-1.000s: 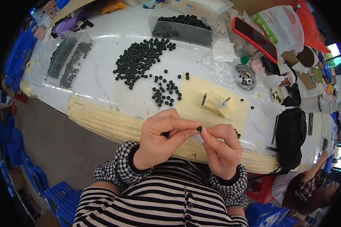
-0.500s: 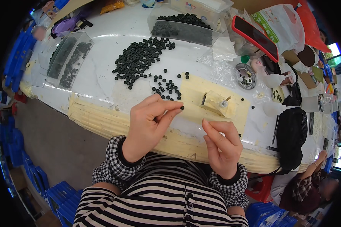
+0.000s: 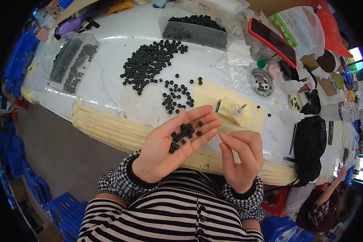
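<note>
My left hand (image 3: 171,143) is turned palm up with its fingers stretched out. On its palm and fingers lies a loose handful of small black grooved round parts (image 3: 186,131). Close by on the right, my right hand (image 3: 243,159) has curled fingers, its thumb and index tips slightly apart; I see nothing between them. Beyond both hands a cream-coloured block (image 3: 232,113) with a short upright pin (image 3: 241,108) sits on a yellowish sheet (image 3: 205,90). More loose black parts (image 3: 176,97) are scattered on the table just beyond my left hand.
A large pile of black parts (image 3: 149,62) lies farther back. Behind it stands a clear bin (image 3: 197,34) of them; another divided clear box (image 3: 74,60) is at left. A red-cased phone (image 3: 273,42), a round metal dish (image 3: 262,82) and a black bag (image 3: 310,145) are at right.
My left hand has gone from pinching one black part to lying palm up, showing several parts in it. My right hand has shifted slightly right and down.
</note>
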Demonstrator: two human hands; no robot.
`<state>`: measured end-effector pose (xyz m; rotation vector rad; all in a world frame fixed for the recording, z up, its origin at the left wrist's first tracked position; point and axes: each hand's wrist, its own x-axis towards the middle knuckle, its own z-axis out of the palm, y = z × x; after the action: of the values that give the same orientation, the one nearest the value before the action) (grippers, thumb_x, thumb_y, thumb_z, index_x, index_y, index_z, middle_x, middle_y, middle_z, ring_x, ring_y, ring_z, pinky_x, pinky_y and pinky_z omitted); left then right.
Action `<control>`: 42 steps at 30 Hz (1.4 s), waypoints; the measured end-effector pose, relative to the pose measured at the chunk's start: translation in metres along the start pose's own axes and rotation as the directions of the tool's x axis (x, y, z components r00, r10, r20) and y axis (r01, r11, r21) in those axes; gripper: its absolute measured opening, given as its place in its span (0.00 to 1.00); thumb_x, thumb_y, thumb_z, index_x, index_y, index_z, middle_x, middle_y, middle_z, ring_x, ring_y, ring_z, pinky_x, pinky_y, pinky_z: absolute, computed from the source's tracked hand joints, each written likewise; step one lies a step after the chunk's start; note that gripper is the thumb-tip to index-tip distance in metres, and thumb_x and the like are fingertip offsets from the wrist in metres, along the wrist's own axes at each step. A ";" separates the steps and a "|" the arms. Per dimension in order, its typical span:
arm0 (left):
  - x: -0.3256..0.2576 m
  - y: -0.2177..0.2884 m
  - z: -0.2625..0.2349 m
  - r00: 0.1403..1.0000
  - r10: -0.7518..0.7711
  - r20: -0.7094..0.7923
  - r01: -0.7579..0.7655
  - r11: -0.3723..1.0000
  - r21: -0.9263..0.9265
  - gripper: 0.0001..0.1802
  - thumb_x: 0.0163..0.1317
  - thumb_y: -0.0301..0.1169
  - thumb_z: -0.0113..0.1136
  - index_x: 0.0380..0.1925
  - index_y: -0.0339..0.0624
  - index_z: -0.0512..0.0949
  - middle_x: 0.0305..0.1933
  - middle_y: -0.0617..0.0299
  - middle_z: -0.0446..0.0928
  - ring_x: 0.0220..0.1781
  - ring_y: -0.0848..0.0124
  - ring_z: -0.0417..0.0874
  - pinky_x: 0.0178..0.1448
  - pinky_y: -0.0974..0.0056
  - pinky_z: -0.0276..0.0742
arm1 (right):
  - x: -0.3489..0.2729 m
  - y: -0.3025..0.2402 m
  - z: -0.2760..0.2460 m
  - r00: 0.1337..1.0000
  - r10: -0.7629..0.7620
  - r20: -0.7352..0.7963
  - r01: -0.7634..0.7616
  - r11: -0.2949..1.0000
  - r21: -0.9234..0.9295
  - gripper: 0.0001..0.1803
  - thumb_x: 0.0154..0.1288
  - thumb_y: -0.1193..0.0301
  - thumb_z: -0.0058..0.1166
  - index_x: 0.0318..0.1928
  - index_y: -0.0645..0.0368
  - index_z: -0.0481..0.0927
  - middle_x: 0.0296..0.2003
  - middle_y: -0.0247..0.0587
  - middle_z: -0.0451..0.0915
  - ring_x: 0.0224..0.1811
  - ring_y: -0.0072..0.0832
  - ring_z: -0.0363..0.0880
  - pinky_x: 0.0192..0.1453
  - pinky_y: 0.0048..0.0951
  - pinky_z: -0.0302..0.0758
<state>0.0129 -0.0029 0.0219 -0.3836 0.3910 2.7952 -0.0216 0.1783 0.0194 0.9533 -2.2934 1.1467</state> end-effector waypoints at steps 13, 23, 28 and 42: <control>0.003 -0.011 0.006 0.992 -0.126 0.009 0.124 0.986 0.108 0.30 0.76 0.44 0.27 0.67 0.32 0.55 0.68 0.48 0.62 0.69 0.61 0.63 0.72 0.56 0.58 | 0.010 -0.001 0.003 0.985 -0.073 0.158 0.101 0.980 -0.171 0.20 0.44 0.80 0.63 0.42 0.56 0.84 0.35 0.34 0.76 0.38 0.35 0.71 0.44 0.34 0.73; 0.006 -0.012 -0.007 0.986 -0.164 -0.023 0.164 0.938 0.305 0.19 0.72 0.31 0.48 0.60 0.35 0.68 0.44 0.63 0.74 0.44 0.77 0.74 0.48 0.73 0.75 | 0.010 -0.002 -0.006 0.987 0.151 0.058 -0.154 0.987 0.048 0.15 0.48 0.81 0.65 0.39 0.57 0.84 0.31 0.36 0.72 0.34 0.30 0.70 0.35 0.27 0.68; 0.010 -0.015 -0.015 0.989 -0.146 0.010 0.136 0.944 0.302 0.16 0.69 0.28 0.52 0.55 0.36 0.73 0.38 0.66 0.75 0.29 0.81 0.65 0.33 0.77 0.65 | 0.011 -0.003 -0.005 0.985 0.146 0.096 -0.149 0.989 0.026 0.15 0.48 0.81 0.64 0.39 0.56 0.85 0.31 0.37 0.71 0.33 0.29 0.70 0.34 0.27 0.68; 0.012 -0.009 -0.016 0.990 -0.139 0.003 0.136 0.976 0.169 0.14 0.70 0.31 0.50 0.52 0.37 0.75 0.39 0.63 0.76 0.25 0.84 0.61 0.29 0.79 0.59 | 0.039 0.035 -0.016 0.982 0.189 0.030 -0.180 0.965 -0.192 0.08 0.54 0.78 0.62 0.36 0.62 0.81 0.29 0.40 0.73 0.33 0.34 0.73 0.37 0.30 0.69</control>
<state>0.0084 0.0037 0.0015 -0.3376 0.5702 2.6053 -0.0736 0.1910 0.0338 0.7162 -2.5208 0.9625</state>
